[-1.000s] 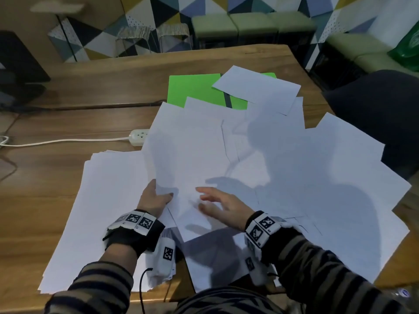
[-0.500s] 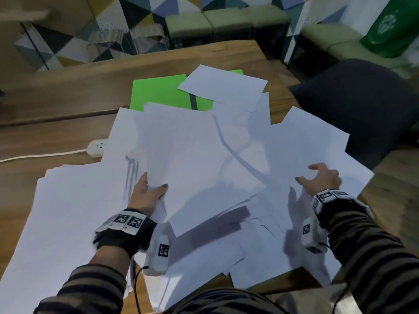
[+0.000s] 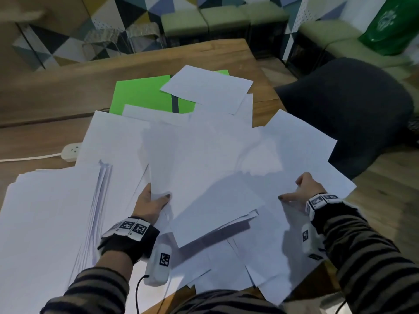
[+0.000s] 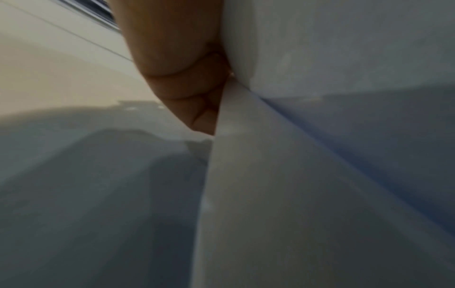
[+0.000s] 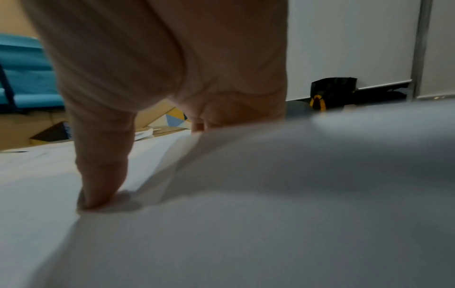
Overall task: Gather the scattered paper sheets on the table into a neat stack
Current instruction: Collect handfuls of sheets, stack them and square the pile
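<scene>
White paper sheets lie scattered over the wooden table [image 3: 56,91]. A thicker pile [image 3: 49,211] lies at the left. My left hand [image 3: 156,200] grips the near edge of a lifted bundle of sheets [image 3: 204,177], thumb on top; in the left wrist view its fingers [image 4: 177,58] show under the paper [image 4: 320,48]. My right hand [image 3: 299,191] is on the overlapping sheets [image 3: 294,150] at the right. There its thumb [image 5: 98,185] presses down and the curled fingers [image 5: 209,117] bunch up a sheet [image 5: 246,175]. One more sheet [image 3: 206,87] lies at the far side.
A green folder [image 3: 140,96] lies partly under the far sheets. A white power strip [image 3: 71,151] with its cord sits at the left. A dark chair [image 3: 353,105] stands just past the table's right edge. Some sheets overhang the near edge.
My right hand has gone from the middle of the papers to the right side and taken hold there. The left hand keeps its grip on the bundle, now lifted a little.
</scene>
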A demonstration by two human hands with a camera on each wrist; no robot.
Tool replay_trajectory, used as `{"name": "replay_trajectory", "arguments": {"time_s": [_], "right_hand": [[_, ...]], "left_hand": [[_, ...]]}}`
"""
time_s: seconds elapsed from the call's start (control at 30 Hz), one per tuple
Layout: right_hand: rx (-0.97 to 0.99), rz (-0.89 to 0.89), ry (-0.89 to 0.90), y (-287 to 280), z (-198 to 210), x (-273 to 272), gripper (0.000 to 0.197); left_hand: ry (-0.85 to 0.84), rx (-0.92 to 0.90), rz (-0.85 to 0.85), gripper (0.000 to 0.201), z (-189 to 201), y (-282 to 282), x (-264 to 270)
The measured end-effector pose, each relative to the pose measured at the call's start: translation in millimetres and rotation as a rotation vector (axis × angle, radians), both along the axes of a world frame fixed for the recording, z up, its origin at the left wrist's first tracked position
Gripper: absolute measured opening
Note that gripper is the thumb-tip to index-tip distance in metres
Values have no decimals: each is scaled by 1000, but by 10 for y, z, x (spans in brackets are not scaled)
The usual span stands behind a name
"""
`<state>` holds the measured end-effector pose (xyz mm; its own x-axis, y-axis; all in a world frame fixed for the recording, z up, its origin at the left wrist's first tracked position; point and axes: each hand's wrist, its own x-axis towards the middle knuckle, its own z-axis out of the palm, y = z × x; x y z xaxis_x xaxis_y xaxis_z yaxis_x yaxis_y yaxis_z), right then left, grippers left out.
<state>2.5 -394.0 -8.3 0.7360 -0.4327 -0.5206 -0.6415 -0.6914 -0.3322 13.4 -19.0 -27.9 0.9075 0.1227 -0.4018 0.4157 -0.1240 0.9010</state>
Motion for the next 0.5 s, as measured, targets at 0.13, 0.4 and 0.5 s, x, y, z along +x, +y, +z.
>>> {"name": "replay_trajectory", "arguments": {"time_s": [0.13,0.4,0.5], "right_hand": [[13,115,68,151,-10,9,82],[240,124,-97,193,146,19,44],[353,-7,-166,42,174,41,43]], "left_hand": [[23,16,21,40,-95,-29,-11],[49,44,50,40,-210,51,-45],[75,-49,105,42,-222,116,-70]]}}
